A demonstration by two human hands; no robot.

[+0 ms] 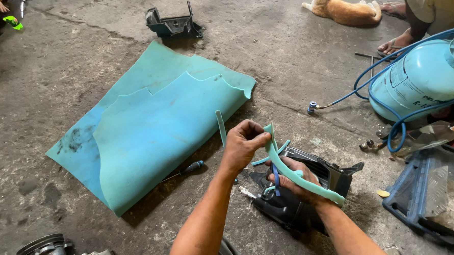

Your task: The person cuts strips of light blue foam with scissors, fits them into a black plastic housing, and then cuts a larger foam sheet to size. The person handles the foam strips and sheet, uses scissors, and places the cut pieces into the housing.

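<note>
Head view of 2 bare hands working over a concrete floor [56,73]. The left hand [243,144] is closed, thumb and fingers pinching the upper end of a narrow, curved strip of blue-green foam [295,176]. The right hand [293,183] is curled around the strip's middle and also grips what appears to be a thin blue-handled tool [275,176]; its type cannot be made out. The strip lies over a black moulded plastic housing [316,185] beneath the right hand.

Progress, as judged: the large folded blue-green foam sheet [155,125] has a stepped, cut upper edge, and a second narrow foam offcut [221,128] stands just beside the left hand, so cutting seems well begun. The strip is not yet seated on the housing.

Hidden: the housing's near side lies under the forearms, so any foam already fitted cannot be seen. A pale blue gas cylinder [424,78] with blue hose [388,69] is cut off at the right edge.
</note>
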